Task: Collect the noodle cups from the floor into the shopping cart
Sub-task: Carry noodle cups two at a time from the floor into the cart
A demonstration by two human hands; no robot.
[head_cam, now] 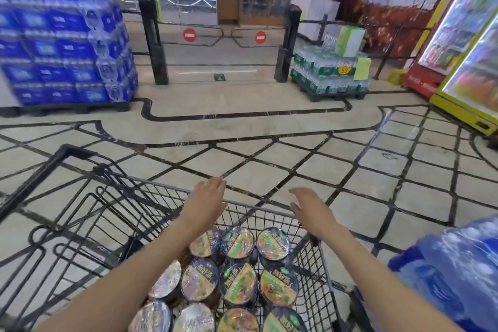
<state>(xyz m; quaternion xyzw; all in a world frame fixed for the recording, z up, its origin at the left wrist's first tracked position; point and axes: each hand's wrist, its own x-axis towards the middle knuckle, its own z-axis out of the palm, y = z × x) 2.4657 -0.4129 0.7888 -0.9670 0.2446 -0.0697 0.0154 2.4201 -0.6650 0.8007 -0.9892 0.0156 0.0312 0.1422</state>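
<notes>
Over the far rim of the shopping cart (258,206), left hand (206,201) and right hand (310,207) spread flat and open, holding nothing, noodle cups (238,277) packed lid-up inside the cart below.

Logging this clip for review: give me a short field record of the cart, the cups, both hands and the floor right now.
cart: black wire shopping cart, seen from above
noodle cups: about a dozen sealed cups inside the cart, lids up
left hand: open, empty, over the cart's far rim
right hand: open, empty, over the far rim
floor: no cups on the visible tiles
surroundings: bottled-water pallets, entrance gates, drinks fridge
</notes>
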